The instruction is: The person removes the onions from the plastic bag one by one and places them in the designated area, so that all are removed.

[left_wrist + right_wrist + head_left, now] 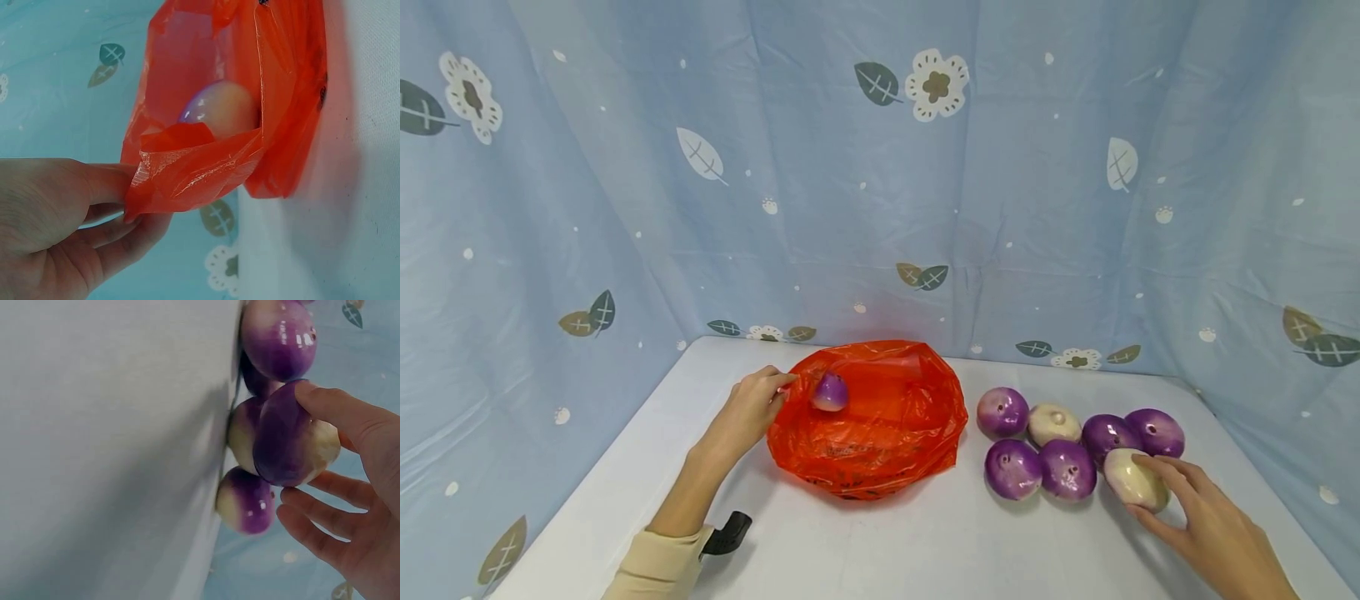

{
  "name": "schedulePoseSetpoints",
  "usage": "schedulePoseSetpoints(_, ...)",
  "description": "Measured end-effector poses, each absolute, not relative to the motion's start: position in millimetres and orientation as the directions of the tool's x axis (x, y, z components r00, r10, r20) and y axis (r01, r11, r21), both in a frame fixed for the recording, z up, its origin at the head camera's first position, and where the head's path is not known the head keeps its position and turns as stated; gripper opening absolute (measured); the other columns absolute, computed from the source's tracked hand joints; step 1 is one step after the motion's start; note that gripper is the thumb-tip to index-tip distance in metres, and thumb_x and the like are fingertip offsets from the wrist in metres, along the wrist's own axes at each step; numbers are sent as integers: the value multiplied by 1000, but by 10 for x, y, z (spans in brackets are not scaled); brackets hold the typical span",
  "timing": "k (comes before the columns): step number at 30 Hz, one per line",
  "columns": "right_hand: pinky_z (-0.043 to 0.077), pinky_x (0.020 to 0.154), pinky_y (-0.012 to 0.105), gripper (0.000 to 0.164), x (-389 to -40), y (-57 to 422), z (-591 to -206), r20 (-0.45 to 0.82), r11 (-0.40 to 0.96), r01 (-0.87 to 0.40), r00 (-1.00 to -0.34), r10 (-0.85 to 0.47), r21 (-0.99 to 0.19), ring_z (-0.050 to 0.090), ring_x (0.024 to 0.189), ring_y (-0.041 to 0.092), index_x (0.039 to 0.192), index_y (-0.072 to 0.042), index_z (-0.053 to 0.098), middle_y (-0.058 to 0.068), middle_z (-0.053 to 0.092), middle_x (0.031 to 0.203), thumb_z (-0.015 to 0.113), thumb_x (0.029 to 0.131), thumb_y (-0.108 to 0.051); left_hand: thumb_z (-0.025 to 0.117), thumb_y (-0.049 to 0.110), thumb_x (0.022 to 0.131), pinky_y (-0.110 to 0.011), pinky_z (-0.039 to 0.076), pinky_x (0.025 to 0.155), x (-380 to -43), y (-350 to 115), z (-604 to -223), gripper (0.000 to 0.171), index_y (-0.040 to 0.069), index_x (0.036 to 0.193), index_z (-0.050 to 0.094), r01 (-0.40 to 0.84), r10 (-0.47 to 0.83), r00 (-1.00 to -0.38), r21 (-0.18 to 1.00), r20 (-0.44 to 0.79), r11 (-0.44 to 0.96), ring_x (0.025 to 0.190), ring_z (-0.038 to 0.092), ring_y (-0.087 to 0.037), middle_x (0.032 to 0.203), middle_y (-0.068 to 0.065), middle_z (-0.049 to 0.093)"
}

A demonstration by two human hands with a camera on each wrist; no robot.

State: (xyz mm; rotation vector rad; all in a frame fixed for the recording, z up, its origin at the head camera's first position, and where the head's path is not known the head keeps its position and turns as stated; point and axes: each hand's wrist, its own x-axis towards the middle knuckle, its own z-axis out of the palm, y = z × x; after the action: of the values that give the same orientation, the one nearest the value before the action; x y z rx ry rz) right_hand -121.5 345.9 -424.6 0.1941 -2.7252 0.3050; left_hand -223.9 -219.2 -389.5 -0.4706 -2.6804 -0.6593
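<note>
On the left, my left hand [741, 423] pinches the edge of a red plastic bag [865, 458], which stands with its mouth spread wide. One purple-and-white turnip [831, 392] lies inside, near the pinched edge; the left wrist view shows this turnip [228, 109] behind a fold of the bag. At the right, my right hand [1221, 529] grips another turnip [1126, 477], pale side towards the head camera, thumb on one side and fingers on the other. In the right wrist view the purple part of the gripped turnip [281, 437] overlaps others behind it.
Several more glossy turnips sit close together between bag and right hand, among them a purple one [1013, 469] in front and a pale one [1054, 424] behind. A blue patterned curtain [820, 208] hangs behind the white table [910, 558]. A black device [727, 533] is at the left wrist.
</note>
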Motion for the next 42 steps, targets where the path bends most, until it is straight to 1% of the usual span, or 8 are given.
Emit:
schedulePoseSetpoints(4, 53, 60, 62, 76, -1217, 3482, -4279, 293, 975, -114, -954, -55, -189, 63, 90, 44, 127, -10, 55, 22, 57, 113, 86, 68, -46, 68, -6, 86, -37, 62, 73, -2238, -2195, -3897, 25, -4, 111, 71, 393, 236, -887, 382, 396, 837, 82, 67, -25, 94, -14, 69)
schedulePoseSetpoints(10, 54, 62, 62, 80, -1236, 3498, -4304, 226, 981, -84, -973, -43, -176, 62, 89, 44, 129, -8, 53, 24, 56, 115, 83, 70, -53, 68, -5, 86, -37, 62, 73, -2236, -2191, -3894, 26, -3, 111, 71, 395, 238, -886, 380, 399, 837, 82, 67, -25, 94, -14, 69)
schedulePoseSetpoints(18, 54, 59, 58, 74, -1235, 3529, -4320, 193, 982, -99, -979, -67, -163, 64, 84, 38, 127, -13, 54, 23, 57, 112, 82, 71, -52, 69, -5, 85, -35, 62, 71, -2236, -2194, -3888, 26, -4, 111, 71, 393, 240, -887, 372, 396, 841, 80, 66, -23, 94, -13, 69)
schedulePoseSetpoints(22, 55, 59, 57, 75, -1255, 3541, -4315, 153, 984, -94, -986, -71, -149, 64, 84, 37, 128, -12, 53, 24, 57, 112, 80, 72, -53, 70, -5, 85, -35, 62, 71, -2233, -2192, -3886, 27, -4, 111, 71, 394, 239, -886, 370, 398, 841, 80, 67, -23, 94, -13, 69)
schedulePoseSetpoints(27, 55, 58, 55, 74, -1274, 3542, -4307, 126, 986, -88, -990, -71, -140, 64, 81, 34, 128, -12, 52, 25, 58, 111, 81, 71, -50, 70, -6, 84, -36, 61, 70, -2233, -2193, -3891, 27, -5, 111, 71, 402, 242, -878, 361, 412, 842, 79, 66, -24, 93, -13, 68)
schedulePoseSetpoints(31, 55, 59, 55, 74, -1277, 3539, -4297, 101, 988, -75, -993, -61, -137, 64, 80, 34, 129, -12, 51, 26, 57, 110, 81, 72, -47, 69, -6, 84, -36, 61, 70, -2229, -2193, -3893, 27, -5, 111, 71, 398, 240, -880, 362, 409, 843, 79, 66, -24, 92, -13, 68)
schedulePoseSetpoints(38, 55, 59, 57, 74, -1266, 3555, -4268, 84, 987, -72, -995, -60, -144, 64, 82, 35, 128, -12, 52, 25, 57, 112, 80, 73, -51, 69, -6, 84, -36, 62, 71, -2221, -2200, -3884, 26, -5, 111, 71, 394, 239, -884, 367, 401, 843, 81, 67, -25, 93, -13, 68)
schedulePoseSetpoints(42, 55, 61, 58, 78, -1282, 3569, -4276, 36, 989, -48, -998, -43, -143, 63, 82, 36, 129, -10, 51, 28, 55, 113, 79, 72, -55, 69, -6, 84, -37, 62, 71, -2226, -2205, -3884, 26, -5, 111, 71, 398, 240, -881, 364, 407, 842, 81, 67, -25, 93, -13, 68)
